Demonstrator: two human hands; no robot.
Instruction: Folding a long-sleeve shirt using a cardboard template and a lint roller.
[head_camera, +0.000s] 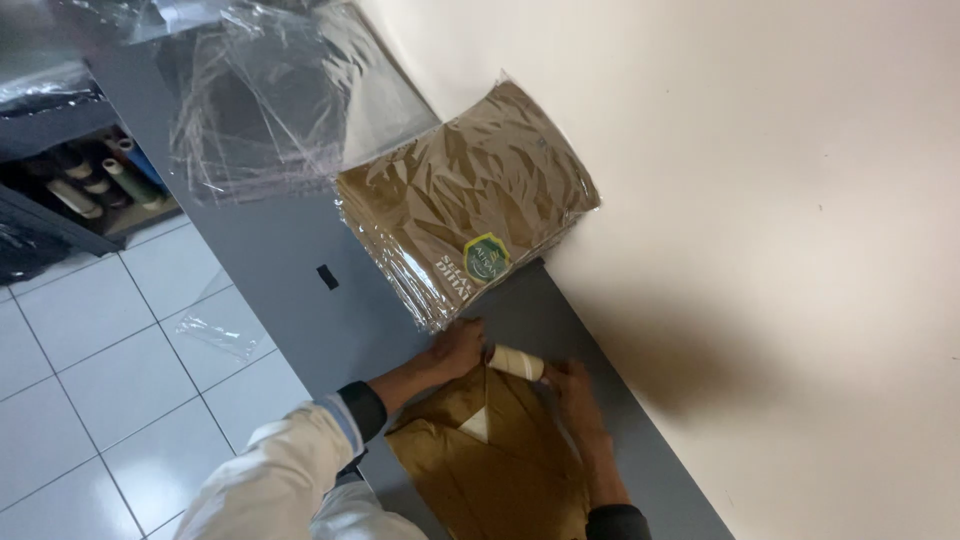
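Both hands grip a cream roll lying crosswise over the folded brown cloth. Left hand pinches one end, right hand the other.

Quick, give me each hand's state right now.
Left hand: fingers bent, resting on the top edge of the brown folded garment; grip cannot be told.
Right hand: closed on the cream roll.
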